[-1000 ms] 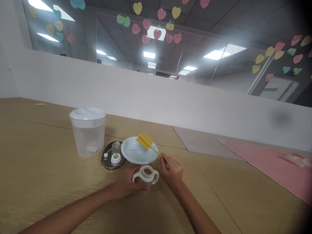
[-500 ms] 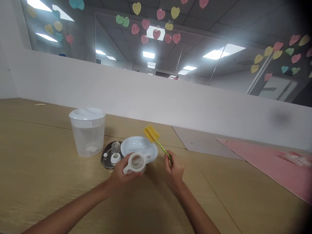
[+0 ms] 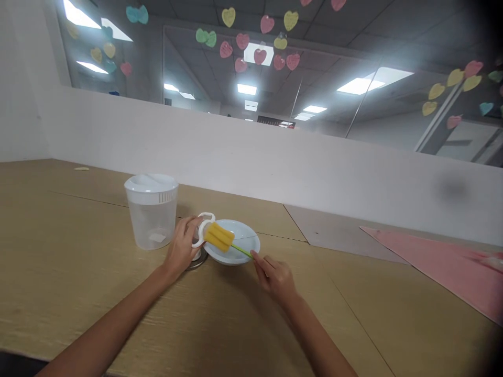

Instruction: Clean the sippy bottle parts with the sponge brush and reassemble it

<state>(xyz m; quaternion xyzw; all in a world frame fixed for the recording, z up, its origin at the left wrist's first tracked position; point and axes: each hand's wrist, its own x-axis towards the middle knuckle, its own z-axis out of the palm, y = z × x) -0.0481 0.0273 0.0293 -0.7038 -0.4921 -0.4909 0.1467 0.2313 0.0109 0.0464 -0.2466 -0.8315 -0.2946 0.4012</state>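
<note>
My left hand (image 3: pixel 183 245) is closed around a two-handled baby bottle (image 3: pixel 200 234), its mouth facing right. A sponge bottle brush (image 3: pixel 220 237) with a yellow head and thin green handle is pinched in my right hand (image 3: pixel 276 275). The sponge end meets the bottle's opening; whether its tip is inside I cannot tell. Both are held above a white bowl (image 3: pixel 250 247) on the table. Just behind and below my left hand lies a dark metal tray (image 3: pixel 201 260), mostly covered by that hand, with a small white part on it partly visible.
A translucent lidded bucket (image 3: pixel 152 222) stands left of the bowl, close to my left hand. The wooden table (image 3: pixel 236 324) meets a low white wall (image 3: pixel 267 162) with windows above. A pink mat (image 3: pixel 444 267) lies at the right.
The bottle has turned from facing me to facing right, moving slightly left. The brush has swung down and left, bringing its sponge head to the bottle's mouth.
</note>
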